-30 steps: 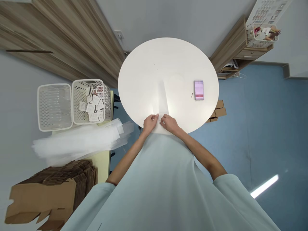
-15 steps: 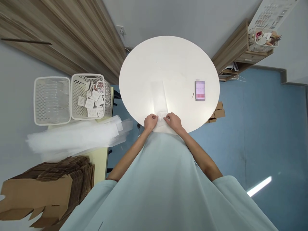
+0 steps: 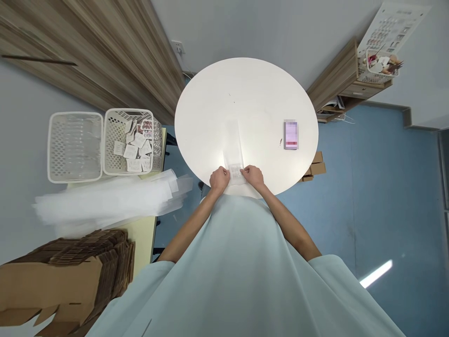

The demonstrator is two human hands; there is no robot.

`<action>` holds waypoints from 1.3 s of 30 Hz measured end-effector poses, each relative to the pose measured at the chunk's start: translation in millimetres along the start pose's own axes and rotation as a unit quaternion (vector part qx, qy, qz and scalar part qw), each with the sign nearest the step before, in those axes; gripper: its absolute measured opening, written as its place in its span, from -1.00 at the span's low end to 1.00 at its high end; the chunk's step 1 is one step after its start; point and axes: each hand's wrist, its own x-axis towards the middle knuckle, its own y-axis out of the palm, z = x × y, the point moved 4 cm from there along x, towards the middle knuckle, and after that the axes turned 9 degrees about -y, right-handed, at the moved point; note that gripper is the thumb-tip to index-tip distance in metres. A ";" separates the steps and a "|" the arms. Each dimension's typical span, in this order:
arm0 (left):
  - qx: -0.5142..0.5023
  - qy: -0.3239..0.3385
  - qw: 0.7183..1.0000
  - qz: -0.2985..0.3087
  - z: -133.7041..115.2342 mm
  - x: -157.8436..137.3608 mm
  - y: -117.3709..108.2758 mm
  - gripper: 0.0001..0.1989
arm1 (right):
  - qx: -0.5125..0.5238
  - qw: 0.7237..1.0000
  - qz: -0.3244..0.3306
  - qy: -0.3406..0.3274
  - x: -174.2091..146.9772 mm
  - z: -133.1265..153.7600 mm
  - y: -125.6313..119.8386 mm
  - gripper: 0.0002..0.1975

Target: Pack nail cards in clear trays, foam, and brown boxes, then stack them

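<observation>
A long strip of thin, translucent white foam sheet [image 3: 232, 140] lies lengthwise on the white oval table [image 3: 280, 89]. At its near end, close to the table edge, sits a small clear item [image 3: 235, 172], too faint for me to tell its kind; the sheet seems to be folded over or around it. On the left side of this end, my left hand [image 3: 220, 179] is closed, thumb and fingers pinching the sheet's edge. Opposite it, my right hand [image 3: 253, 177] pinches the right edge in the same way.
A phone-like object [image 3: 291, 135], blurred out, lies on the table's right. At left stand a basket of small packets [image 3: 105, 140], a basket of clear plastic pieces [image 3: 51, 145], a pile of white foam sheets [image 3: 105, 199] and stacked flat cardboard boxes [image 3: 49, 285].
The clear item and the sheet's near end now lie flatter, more spread between my hands. Both hands stay almost in place, still pinching. The whole view has shifted slightly.
</observation>
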 end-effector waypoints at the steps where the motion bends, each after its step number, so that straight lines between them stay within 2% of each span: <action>1: 0.007 0.001 1.000 -0.003 -0.7 -0.4 0.3 -0.86 | 0.004 1.000 -0.002 0.002 0.8 0.4 0.4 -0.78; 4: 0.012 0.004 1.000 -0.017 -1.3 -1.9 0.6 -0.88 | 0.015 1.000 -0.009 0.007 1.5 0.7 1.4 -0.79; 7: -0.003 0.040 0.997 -0.065 -1.8 -4.0 -3.2 -0.76 | 0.029 0.999 -0.010 0.011 0.3 0.0 1.8 -0.78; 9: -0.006 0.122 0.987 -0.107 -5.5 -6.9 -7.2 -0.64 | 0.040 0.999 -0.010 0.013 -0.9 -0.4 2.1 -0.77; 11: 0.004 0.235 0.965 -0.121 -10.6 -11.5 -8.4 -0.55 | 0.051 0.999 -0.010 0.018 -1.6 -0.3 2.7 -0.76; 14: 0.039 0.373 0.924 -0.074 -13.6 -19.0 -2.0 -0.48 | 0.060 0.998 0.000 0.024 -1.2 0.5 4.5 -0.75; 16: 0.061 0.413 0.908 -0.032 -10.8 -22.2 4.6 -0.48 | 0.061 0.998 0.006 0.028 -0.4 0.2 5.3 -0.74; 18: 0.075 0.424 0.903 -0.005 -6.2 -23.8 9.8 -0.47 | 0.063 0.998 0.008 0.030 0.5 -1.2 5.4 -0.74; 23: 0.111 0.429 0.896 0.026 -0.7 -24.5 14.2 -0.17 | 0.081 0.996 0.000 0.039 1.8 -7.3 4.6 -0.74; 27: 0.126 0.403 0.906 0.039 -6.0 -22.7 9.3 -0.25 | 0.084 0.995 -0.006 0.055 2.3 -9.6 4.2 -0.71; 30: 0.122 0.380 0.915 0.057 -10.5 -22.8 4.1 -0.26 | 0.064 0.997 0.012 0.034 -0.8 -8.8 1.3 -0.74; 32: 0.112 0.370 0.920 0.068 -12.2 -23.4 0.5 -0.30 | 0.010 1.000 0.002 -0.013 -5.3 -6.9 -5.6 -0.79; 35: 0.084 0.366 0.924 0.072 -13.6 -24.1 -5.5 -0.36 | -0.093 0.987 -0.006 -0.129 -14.2 -0.8 -15.2 -0.56; 37: 0.066 0.363 0.926 0.079 -14.6 -23.6 -9.0 -0.39 | -0.127 0.969 0.025 -0.208 -19.7 2.7 -15.1 -0.44; 39: 0.057 0.354 0.929 0.091 -15.6 -22.4 -11.5 -0.41 | -0.126 0.956 0.059 -0.257 -23.3 3.4 -11.8 -0.39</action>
